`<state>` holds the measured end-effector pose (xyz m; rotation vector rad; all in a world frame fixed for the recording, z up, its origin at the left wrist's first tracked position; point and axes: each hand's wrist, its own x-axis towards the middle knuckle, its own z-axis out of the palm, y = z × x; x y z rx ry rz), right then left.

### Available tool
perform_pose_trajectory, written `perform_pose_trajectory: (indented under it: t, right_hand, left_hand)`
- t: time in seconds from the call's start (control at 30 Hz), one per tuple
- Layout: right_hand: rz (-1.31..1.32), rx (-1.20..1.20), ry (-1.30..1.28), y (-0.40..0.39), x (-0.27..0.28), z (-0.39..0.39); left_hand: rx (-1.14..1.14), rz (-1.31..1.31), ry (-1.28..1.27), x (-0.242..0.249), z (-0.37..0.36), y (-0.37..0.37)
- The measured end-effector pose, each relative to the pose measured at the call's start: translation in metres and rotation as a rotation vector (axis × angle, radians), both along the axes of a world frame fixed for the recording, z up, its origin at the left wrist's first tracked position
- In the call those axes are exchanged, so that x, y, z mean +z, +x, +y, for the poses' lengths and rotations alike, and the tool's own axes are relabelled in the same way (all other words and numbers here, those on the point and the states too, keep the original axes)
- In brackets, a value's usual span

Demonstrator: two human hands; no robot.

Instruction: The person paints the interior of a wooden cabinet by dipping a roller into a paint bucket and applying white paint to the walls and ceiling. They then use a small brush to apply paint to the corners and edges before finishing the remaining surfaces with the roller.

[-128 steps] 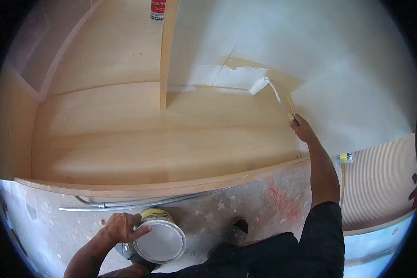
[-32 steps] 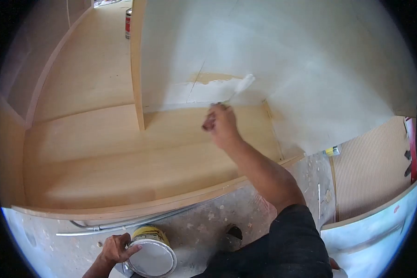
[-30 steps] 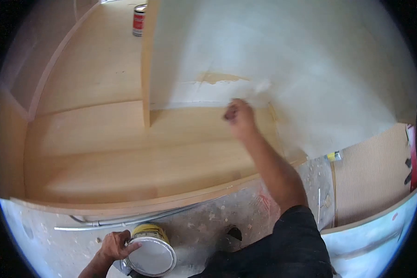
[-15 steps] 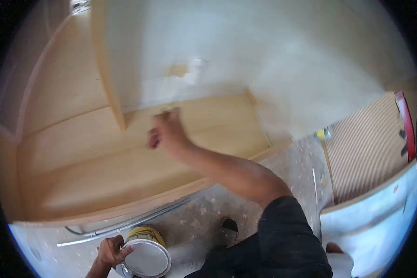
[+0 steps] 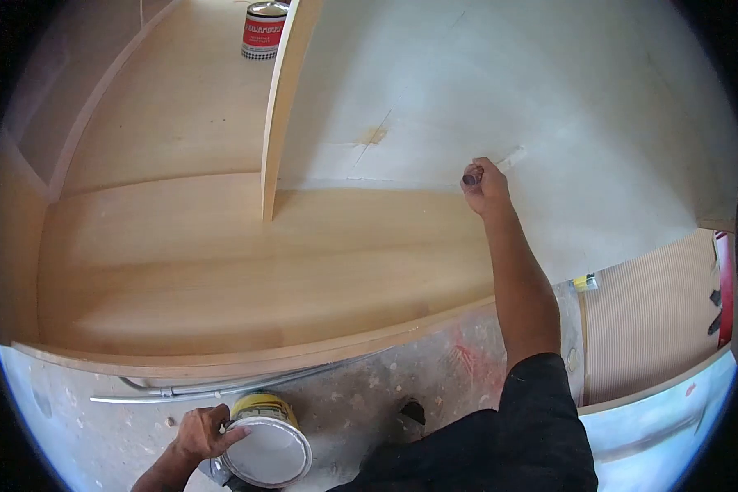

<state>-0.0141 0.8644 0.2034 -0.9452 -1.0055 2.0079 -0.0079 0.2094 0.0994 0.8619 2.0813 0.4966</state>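
Note:
My left hand [image 5: 203, 433] is closed on the near rim of a round paint can [image 5: 266, 451], thumb over the edge. The can has a yellow label, and a pale grey-white surface shows inside its rim. My right hand [image 5: 488, 190] grips a paintbrush by its dark reddish handle [image 5: 471, 178], whose butt end points toward me. Its whitish head [image 5: 512, 156] lies at the white-coated panel [image 5: 435, 107], beyond my fingers. The hand itself is over the wooden board [image 5: 369, 254], close to where board and panel meet.
A red-labelled tin [image 5: 262, 33] stands on the wood behind an upright divider [image 5: 277, 123]. Metal tubes [image 5: 221, 387] lie on the spotted floor [image 5: 344, 418] below the cabinet edge. To the right are a ribbed cardboard sheet [image 5: 644, 320] and a small yellow can [image 5: 585, 283].
My right hand has moved to the right along the panel with the paintbrush. The view has shifted, bringing the red-labelled tin into sight. My left hand keeps its hold on the can.

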Motion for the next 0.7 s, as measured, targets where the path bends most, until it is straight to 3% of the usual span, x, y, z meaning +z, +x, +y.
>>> perform_pose_trajectory:
  t: [0.07,0.13,0.2,0.23,0.3,0.4,0.43,0.5,0.6,0.67,0.7]
  right_hand:
    - [0.024,0.089,0.035,-0.004,-0.006,-0.008]
    - [-0.017,0.138,0.142,-0.021,-0.022,-0.077]
    - [-0.193,0.431,0.391,-0.013,-0.037,-0.168]
    - [-0.259,0.504,0.198,-0.006,-0.034,-0.206]
    - [-0.338,0.766,0.081,0.009,-0.024,-0.241]
    - [-0.361,0.887,0.067,0.03,-0.03,-0.225]
    - [-0.415,1.027,0.106,0.041,-0.02,-0.207]
    - [-0.714,1.134,0.318,0.053,0.039,-0.188]
    - [-0.646,1.058,1.14,0.099,0.003,-0.086]
    - [-0.821,0.883,1.334,0.121,0.017,-0.045]
    - [-0.958,0.784,1.22,0.13,0.023,-0.033]
  left_hand:
    - [-0.023,-0.003,0.01,-0.002,0.003,-0.003]
    - [-0.023,-0.021,-0.006,-0.003,0.004,-0.004]
    - [-0.038,-0.018,-0.005,-0.008,0.003,-0.005]
    - [-0.045,-0.009,0.008,-0.014,-0.001,-0.004]
    - [-0.015,0.001,0.053,-0.017,-0.002,-0.002]
    - [0.002,0.002,0.007,-0.014,-0.002,0.0]
    - [-0.002,0.004,0.012,-0.014,-0.004,0.0]
    - [-0.009,0.012,0.03,-0.015,-0.003,-0.001]
    - [-0.019,-0.023,-0.016,-0.005,0.002,-0.006]
    - [-0.039,-0.028,0.007,-0.013,-0.001,-0.006]
    - [-0.05,-0.032,0.016,-0.015,-0.004,-0.006]
